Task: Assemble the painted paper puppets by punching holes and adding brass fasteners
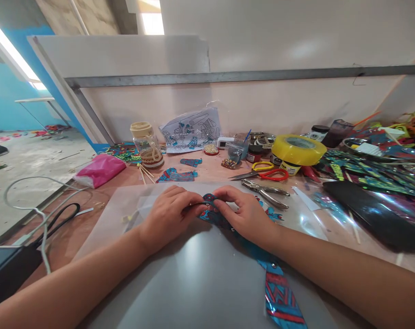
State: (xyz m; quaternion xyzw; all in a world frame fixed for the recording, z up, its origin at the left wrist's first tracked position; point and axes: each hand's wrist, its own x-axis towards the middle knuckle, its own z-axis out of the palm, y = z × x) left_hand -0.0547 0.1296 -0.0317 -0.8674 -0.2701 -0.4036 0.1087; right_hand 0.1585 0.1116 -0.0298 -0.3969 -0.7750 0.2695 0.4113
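Both my left hand [175, 210] and my right hand [246, 212] pinch a blue-and-red painted plastic strip [284, 297] above a translucent sheet. Its patterned end sits between my fingertips, partly hidden by them. From there the strip runs under my right hand and forearm and comes out at the lower right, joined by small metal fasteners. Just beyond my right hand lie a silver hole-punch plier [267, 192] and scissors [258, 173] with yellow and red handles. Flat painted cutouts [176, 175] rest past my left hand.
A wide yellow tape roll [299, 150] sits on jars at the back. To the right are a black case [375, 214] and piled painted strips [365, 178]. A lidded jar [147, 146], a pink packet [100, 170] and cables [43, 219] occupy the left. A white panel stands behind.
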